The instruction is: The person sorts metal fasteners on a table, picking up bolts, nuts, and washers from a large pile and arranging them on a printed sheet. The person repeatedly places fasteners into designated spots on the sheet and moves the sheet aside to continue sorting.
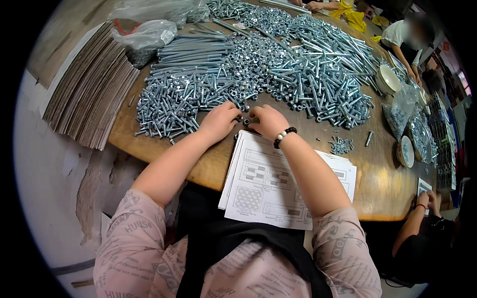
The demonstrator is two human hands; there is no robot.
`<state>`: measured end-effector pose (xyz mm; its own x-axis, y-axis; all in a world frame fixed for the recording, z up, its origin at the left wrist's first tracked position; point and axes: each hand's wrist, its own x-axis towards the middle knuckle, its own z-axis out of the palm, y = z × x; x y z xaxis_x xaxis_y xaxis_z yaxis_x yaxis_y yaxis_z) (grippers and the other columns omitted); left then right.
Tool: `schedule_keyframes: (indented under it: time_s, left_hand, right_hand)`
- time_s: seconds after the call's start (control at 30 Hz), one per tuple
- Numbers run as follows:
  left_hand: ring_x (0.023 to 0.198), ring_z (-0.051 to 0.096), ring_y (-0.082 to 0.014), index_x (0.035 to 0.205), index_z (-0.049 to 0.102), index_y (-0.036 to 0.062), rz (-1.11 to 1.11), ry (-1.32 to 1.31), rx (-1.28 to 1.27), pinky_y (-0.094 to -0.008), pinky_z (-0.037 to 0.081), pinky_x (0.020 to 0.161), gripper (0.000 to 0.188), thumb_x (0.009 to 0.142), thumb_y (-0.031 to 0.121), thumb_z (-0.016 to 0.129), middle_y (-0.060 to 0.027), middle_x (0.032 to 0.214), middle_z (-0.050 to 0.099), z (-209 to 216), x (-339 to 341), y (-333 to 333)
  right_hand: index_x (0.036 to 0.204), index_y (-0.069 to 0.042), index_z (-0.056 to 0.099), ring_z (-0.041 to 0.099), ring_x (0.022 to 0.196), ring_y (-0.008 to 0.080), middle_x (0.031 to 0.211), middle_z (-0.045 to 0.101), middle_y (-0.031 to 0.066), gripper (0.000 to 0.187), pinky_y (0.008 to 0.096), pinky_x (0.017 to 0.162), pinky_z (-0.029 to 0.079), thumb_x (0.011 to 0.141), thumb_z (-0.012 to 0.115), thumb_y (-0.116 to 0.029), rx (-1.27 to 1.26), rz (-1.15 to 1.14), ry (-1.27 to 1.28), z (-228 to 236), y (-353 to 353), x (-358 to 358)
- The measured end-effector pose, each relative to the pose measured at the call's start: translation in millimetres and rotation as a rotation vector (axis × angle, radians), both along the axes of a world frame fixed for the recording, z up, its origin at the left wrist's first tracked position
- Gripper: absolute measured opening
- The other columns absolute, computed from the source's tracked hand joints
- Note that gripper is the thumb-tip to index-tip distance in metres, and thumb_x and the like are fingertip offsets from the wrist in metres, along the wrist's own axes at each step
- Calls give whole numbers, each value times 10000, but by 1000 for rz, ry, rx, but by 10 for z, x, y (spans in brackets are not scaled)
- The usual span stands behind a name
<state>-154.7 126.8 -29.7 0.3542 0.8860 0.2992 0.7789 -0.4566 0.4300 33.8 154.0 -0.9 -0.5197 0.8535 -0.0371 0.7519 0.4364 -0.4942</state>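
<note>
My left hand [218, 123] is at the near edge of the pile, its fingers bent and pressed together around small dark pieces, too small to make out. Facing it, my right hand [270, 122] curves inward with thumb and forefinger apart, a black bead bracelet [284, 136] at its wrist. A small dark nut [246, 122] lies on the table between the fingertips. Loose nuts [251, 64] spread just beyond both hands. Short bolts [171, 107] are heaped on the left, and more bolts [318, 89] on the right. Printed drawing sheets [263, 179] lie under my right forearm.
Long rods [191, 52] lie behind the left bolts. Stacked cardboard sheets [89, 84] and a plastic bag [146, 39] border the left side. Small screws [340, 145], a bowl [405, 151] and a bag of hardware [396, 119] are on the right. Co-workers' hands [428, 201] work there.
</note>
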Motion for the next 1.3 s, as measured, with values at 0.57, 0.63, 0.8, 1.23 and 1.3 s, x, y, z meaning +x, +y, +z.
schedule_keyframes:
  time_s: [0.57,0.63,0.8,1.23,1.3]
  left_hand:
    - [900,540,-302,931,567,82,132,90,-119,-388,453,769,231,736,168,655,-109,921,523,-18,104,67]
    - [895,543,-300,920,569,84,132,104,-132,-387,453,771,215,738,163,654,-105,914,527,-14,38,35]
    - [895,545,-298,933,575,91,79,74,-186,-384,450,777,212,748,162,650,-104,901,535,69,-163,-51]
    - [811,556,-271,920,588,55,42,-114,-90,-358,453,714,197,741,120,638,-99,865,537,391,274,-238]
    - [793,554,-258,914,587,39,-52,-228,-94,-348,450,705,198,736,110,637,-98,838,531,491,509,-406]
  right_hand:
    - [975,-139,581,585,861,342,1000,544,161,169,416,722,488,809,558,-162,89,-147,-49,-213,202,-250]
    - [965,-144,583,586,855,334,995,543,146,163,413,717,489,805,559,-161,158,-12,-44,-265,221,-228]
    - [979,-150,580,581,869,318,978,535,133,194,407,727,487,786,591,-170,215,138,96,-284,219,-147]
    - [908,-82,610,555,764,244,803,541,90,188,335,668,450,733,669,-120,46,-80,229,329,-350,935]
    - [905,-77,605,553,740,231,815,529,80,201,320,667,452,722,681,-110,12,-152,178,414,-633,1238]
